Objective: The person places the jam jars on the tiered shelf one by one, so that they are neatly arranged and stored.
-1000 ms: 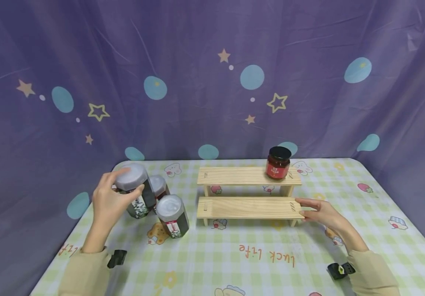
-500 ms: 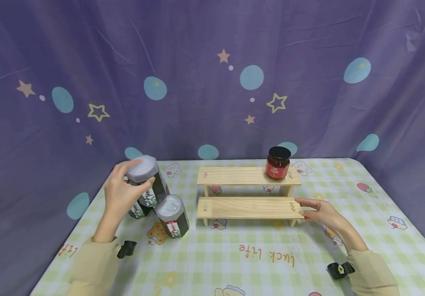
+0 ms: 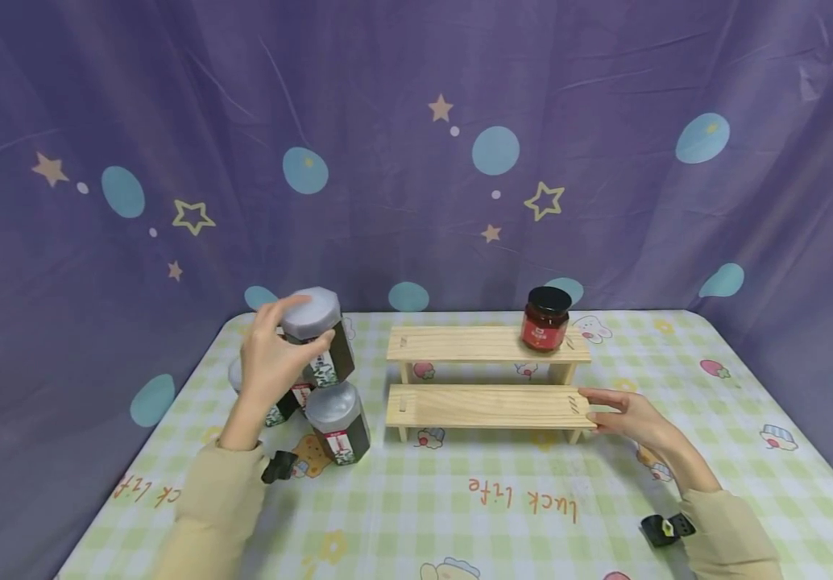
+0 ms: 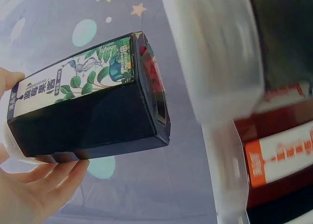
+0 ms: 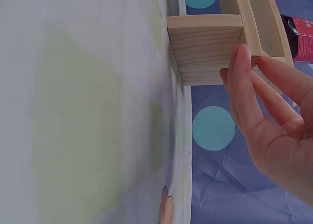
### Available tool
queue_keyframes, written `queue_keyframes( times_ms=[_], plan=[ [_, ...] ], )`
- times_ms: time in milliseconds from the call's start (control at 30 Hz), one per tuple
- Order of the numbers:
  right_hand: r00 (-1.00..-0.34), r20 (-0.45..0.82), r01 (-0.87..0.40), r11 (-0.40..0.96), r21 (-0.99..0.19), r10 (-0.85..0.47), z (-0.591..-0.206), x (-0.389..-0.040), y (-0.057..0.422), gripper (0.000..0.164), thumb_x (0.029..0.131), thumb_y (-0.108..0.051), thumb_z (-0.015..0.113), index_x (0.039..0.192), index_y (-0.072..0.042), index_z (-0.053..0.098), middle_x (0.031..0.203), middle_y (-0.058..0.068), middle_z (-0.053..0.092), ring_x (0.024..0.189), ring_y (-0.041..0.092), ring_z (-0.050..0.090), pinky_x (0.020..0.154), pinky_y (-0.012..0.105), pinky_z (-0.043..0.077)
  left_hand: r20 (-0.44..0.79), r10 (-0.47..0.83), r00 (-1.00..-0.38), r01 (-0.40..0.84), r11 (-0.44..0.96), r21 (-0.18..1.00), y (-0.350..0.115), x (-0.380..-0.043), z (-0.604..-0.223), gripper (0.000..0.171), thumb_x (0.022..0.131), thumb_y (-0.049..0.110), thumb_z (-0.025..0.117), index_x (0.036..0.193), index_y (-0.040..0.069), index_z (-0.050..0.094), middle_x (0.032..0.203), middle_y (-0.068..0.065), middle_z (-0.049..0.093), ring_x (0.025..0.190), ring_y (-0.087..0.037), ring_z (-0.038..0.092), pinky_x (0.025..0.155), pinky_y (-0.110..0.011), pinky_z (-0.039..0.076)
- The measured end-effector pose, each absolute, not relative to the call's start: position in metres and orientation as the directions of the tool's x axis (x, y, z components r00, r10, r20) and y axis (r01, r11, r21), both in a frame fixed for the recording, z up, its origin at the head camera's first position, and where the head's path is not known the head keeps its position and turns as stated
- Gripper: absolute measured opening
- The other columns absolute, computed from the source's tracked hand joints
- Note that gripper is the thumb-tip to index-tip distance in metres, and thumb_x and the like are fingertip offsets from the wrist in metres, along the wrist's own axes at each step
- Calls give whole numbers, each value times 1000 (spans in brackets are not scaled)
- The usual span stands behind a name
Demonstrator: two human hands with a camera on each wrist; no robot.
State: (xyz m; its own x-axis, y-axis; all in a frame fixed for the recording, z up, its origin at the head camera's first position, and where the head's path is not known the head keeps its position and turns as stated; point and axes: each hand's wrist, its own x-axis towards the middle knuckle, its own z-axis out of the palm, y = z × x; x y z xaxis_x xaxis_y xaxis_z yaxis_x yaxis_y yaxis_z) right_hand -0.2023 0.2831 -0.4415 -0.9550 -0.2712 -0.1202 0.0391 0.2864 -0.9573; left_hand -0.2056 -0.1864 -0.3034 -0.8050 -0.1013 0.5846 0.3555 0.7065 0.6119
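Observation:
My left hand [image 3: 271, 362] grips a jam jar [image 3: 333, 358] by its pale plastic lid, fingers on one side and thumb on the other. The jar has a dark body and a leafy label, and it hangs raised and tilted, its base showing in the left wrist view. Below it stands another pale-lidded jar [image 3: 338, 431]; more jars [image 3: 282, 409] are partly hidden behind my hand. On the right, my right hand [image 3: 637, 419] pinches the end of the lower board of a two-step wooden shelf [image 3: 489, 407]; its fingers [image 5: 242, 82] meet the board's edge.
A red-labelled jar with a black lid [image 3: 545, 321] stands at the right end of the shelf's upper step. The checked tablecloth [image 3: 416, 515] covers the table, and a purple curtain [image 3: 387, 225] hangs behind and along both sides.
My left hand has lifted the jar up and to the right, away from the other jars at the left. My right hand has stayed at the shelf's end.

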Motion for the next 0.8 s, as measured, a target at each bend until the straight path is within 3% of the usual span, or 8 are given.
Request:
queue_keyframes(
  times_ms=[800],
  plan=[
    [-954,-153,76,285,-956,-258,-440,-203,281,57,84,-14,60,131,8,35,130,32,34,88,8,59,75,34,50,572,-6,-820,420,674,608,-128,-236,-299,51,69,29,73,115,14,57,105,-14,52,88,-29,53,69,-41,45]
  ],
)
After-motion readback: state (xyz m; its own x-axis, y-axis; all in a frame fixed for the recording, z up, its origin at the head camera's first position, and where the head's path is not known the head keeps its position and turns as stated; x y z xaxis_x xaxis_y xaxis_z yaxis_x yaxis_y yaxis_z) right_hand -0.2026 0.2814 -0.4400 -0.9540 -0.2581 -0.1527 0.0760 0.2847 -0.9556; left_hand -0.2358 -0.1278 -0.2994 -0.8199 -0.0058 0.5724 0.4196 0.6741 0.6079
